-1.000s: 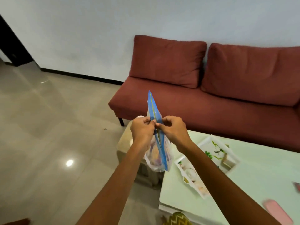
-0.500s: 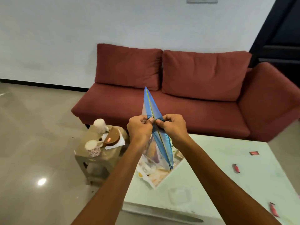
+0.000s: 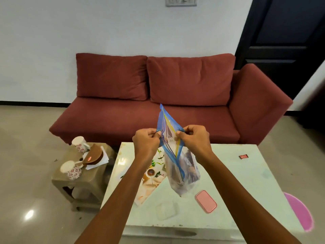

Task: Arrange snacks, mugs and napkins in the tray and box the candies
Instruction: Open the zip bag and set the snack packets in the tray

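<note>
One red sofa (image 3: 158,110) with two back cushions stands against the wall, behind one pale green bench (image 3: 246,187) and one low brown stool (image 3: 70,187) at the bench's left. One floral tray (image 3: 151,175) lies on the bench, partly hidden by the arms. Above it hangs one clear zip bag (image 3: 181,166) with a blue seal, holding dark snacks; the left hand (image 3: 146,140) and right hand (image 3: 195,138) each pinch one side of its mouth, pulling it apart. Two flowered mugs (image 3: 79,144) and white napkins (image 3: 98,161) under a brown holder sit on the stool. One pink lid (image 3: 206,201), one clear box (image 3: 165,211) and one red candy (image 3: 243,156) lie on the bench.
</note>
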